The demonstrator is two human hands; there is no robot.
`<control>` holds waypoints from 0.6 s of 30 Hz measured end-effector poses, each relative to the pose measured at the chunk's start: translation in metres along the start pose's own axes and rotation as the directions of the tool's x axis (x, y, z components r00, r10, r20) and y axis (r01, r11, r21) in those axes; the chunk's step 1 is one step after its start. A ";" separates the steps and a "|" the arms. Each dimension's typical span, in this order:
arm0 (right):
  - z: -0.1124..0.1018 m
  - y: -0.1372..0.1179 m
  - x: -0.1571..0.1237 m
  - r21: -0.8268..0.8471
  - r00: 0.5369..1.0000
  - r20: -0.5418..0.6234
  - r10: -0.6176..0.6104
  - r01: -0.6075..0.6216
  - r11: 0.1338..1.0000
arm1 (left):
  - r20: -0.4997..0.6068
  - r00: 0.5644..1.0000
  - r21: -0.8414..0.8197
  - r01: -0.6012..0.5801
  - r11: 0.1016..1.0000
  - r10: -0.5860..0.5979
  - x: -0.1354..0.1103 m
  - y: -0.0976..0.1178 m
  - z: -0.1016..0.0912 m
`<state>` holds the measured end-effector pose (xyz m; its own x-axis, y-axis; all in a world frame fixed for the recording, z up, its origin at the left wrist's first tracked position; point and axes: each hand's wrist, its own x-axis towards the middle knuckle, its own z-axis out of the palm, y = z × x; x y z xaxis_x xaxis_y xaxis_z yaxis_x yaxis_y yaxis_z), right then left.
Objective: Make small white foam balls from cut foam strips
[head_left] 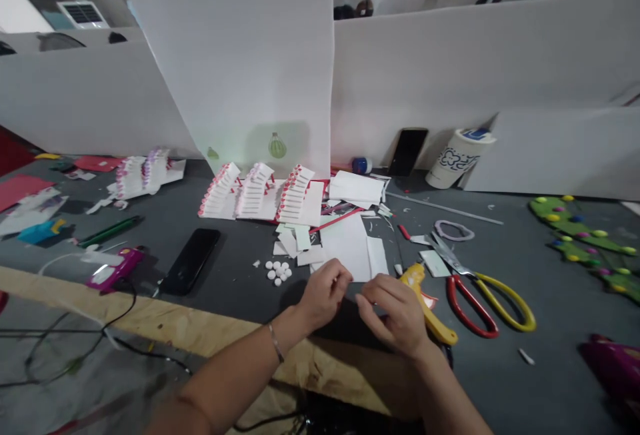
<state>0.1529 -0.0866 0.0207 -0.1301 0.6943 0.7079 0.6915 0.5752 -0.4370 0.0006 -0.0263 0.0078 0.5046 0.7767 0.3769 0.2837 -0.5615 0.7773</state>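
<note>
My left hand (pixel 323 295) and my right hand (pixel 397 315) are close together over the near edge of the dark grey table (pixel 235 275). Both have fingers curled in a pinch; what they hold is too small to make out. Just beyond them lie white paper sheets (pixel 350 245) and scraps. A cluster of small white round pieces (pixel 279 271) sits left of my left hand. A yellow glue gun (pixel 425 302) lies right beside my right hand. Red-and-yellow-handled scissors (pixel 475 288) lie further right.
Three stepped white-and-red paper models (pixel 257 192) stand before a tall white board (pixel 250 62). A black phone (pixel 190 260) and a purple glue gun (pixel 113 268) lie left. Another phone (pixel 407 150) and a paper cup (pixel 460 157) lean at the back. Green felt shapes (pixel 585 235) lie right.
</note>
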 end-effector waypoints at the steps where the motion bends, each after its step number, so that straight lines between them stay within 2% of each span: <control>1: -0.002 0.002 0.000 -0.040 1.000 -0.023 0.018 -0.019 0.999 | -0.021 0.999 0.043 0.039 0.998 -0.038 0.000 -0.003 -0.002; 3: -0.008 0.011 0.000 -0.141 0.983 -0.109 0.145 -0.159 0.977 | -0.062 0.997 0.143 0.056 0.988 -0.048 0.001 -0.009 -0.004; 5: -0.015 0.022 -0.001 -0.250 0.932 -0.200 0.301 -0.346 0.904 | -0.082 0.996 0.220 -0.010 0.975 0.028 0.004 -0.012 -0.006; 7: -0.019 0.031 -0.002 -0.400 0.900 -0.215 0.378 -0.435 0.807 | -0.117 0.986 0.252 -0.090 0.964 0.123 0.007 -0.013 -0.006; 9: -0.017 0.036 -0.004 -0.555 0.899 -0.139 0.414 -0.417 0.719 | -0.172 0.973 0.241 -0.108 0.965 0.152 0.008 -0.012 -0.005; 11: -0.010 0.036 -0.007 -0.658 0.896 -0.027 0.444 -0.350 0.667 | -0.170 0.978 0.214 -0.080 0.974 0.117 0.008 -0.011 -0.003; 14: 0.002 0.034 -0.011 -0.724 0.873 0.088 0.481 -0.276 0.632 | -0.041 0.994 0.195 -0.088 0.977 0.098 0.003 -0.011 0.001; 18: 0.006 0.038 -0.015 -0.741 0.849 0.096 0.520 -0.288 0.606 | 0.072 0.979 0.167 -0.199 0.966 0.189 -0.004 -0.012 0.010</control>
<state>0.1773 -0.0723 -0.0093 0.1809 0.9299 0.3204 0.9835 -0.1716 -0.0574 0.0031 -0.0258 -0.0081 0.6063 0.6342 0.4799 0.3101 -0.7442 0.5917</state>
